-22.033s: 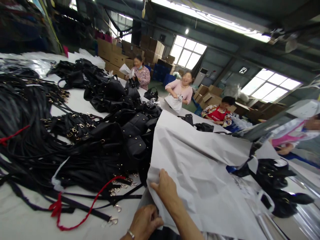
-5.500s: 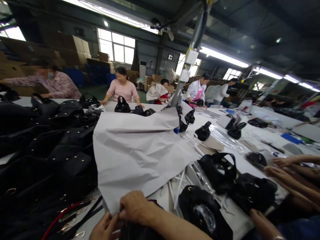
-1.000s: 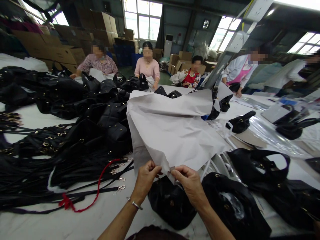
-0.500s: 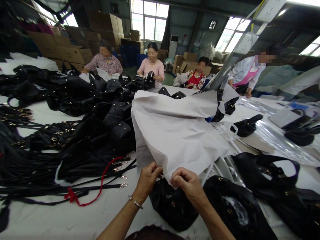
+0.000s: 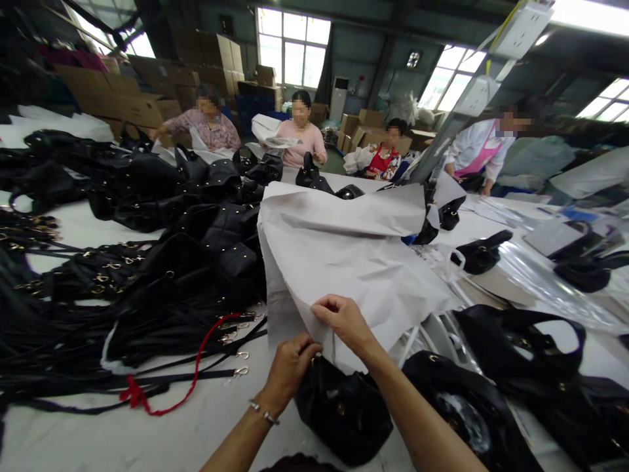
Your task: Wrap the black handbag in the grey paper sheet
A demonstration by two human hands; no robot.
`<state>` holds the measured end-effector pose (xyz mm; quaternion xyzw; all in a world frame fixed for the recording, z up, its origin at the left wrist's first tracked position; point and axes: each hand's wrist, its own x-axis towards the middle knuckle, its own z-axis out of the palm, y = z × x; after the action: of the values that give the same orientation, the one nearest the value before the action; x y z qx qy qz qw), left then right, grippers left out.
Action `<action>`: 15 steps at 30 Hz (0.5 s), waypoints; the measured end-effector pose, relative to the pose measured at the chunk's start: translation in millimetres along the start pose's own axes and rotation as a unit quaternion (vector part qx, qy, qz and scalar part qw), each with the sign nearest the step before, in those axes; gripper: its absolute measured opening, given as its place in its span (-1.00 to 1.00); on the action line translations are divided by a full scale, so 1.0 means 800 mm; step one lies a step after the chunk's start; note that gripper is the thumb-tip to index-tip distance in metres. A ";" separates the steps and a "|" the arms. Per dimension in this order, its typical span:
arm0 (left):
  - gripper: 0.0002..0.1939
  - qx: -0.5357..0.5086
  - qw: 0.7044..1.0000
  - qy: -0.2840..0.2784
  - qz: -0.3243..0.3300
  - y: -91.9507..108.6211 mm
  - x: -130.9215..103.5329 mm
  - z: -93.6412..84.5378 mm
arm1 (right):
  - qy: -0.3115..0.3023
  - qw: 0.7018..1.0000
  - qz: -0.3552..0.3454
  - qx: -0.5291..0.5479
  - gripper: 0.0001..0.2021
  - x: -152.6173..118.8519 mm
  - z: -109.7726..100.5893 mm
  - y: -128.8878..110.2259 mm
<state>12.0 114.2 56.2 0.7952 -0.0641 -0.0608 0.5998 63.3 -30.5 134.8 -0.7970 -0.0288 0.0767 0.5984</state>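
A black handbag [image 5: 344, 413] with a small gold-coloured fitting lies on the table close in front of me. My left hand [image 5: 293, 359], with a metal bracelet at the wrist, is closed in a pinch at the bag's upper left edge. Above the bag spreads a large, creased sheet of white paper [image 5: 344, 262]. Its near end hangs down to the bag's top. My right hand [image 5: 341, 321] pinches the paper's near edge between thumb and fingers, higher up than my left hand.
Black straps [image 5: 147, 341] with metal clips and a red cord [image 5: 196, 373] lie at left. Behind them black bags [image 5: 162, 177] are heaped. More handbags [image 5: 457, 400] lie to my right, near clear plastic sheeting [image 5: 550, 282]. Several people sit or stand across the table [image 5: 187, 439].
My right hand has moved up and left along the paper's edge, away from the bag. My left hand stays near the bag's rim. Across the table a person has lifted white paper.
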 end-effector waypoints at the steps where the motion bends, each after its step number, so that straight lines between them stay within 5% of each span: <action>1: -0.74 0.001 1.000 0.000 0.007 -0.001 -0.001 -0.001 | -0.005 1.000 0.006 0.003 -0.80 0.000 0.002 0.001; 6: -0.71 0.010 1.000 0.003 0.013 -0.002 -0.005 -0.010 | 0.016 1.000 -0.005 -0.005 -0.80 0.002 0.006 0.012; 11: -0.69 -0.048 0.998 -0.004 -0.027 -0.005 -0.007 -0.023 | 0.120 0.990 0.036 0.063 -0.75 0.014 -0.012 0.041; 15: -0.61 -0.108 0.989 0.004 -0.101 -0.036 -0.011 -0.029 | 0.226 0.966 0.056 0.114 -0.69 0.028 -0.047 0.071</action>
<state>8.2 145.3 34.7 0.7283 0.0259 -0.1242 0.6734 88.6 -78.8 88.7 -0.7202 0.1604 -0.0694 0.6714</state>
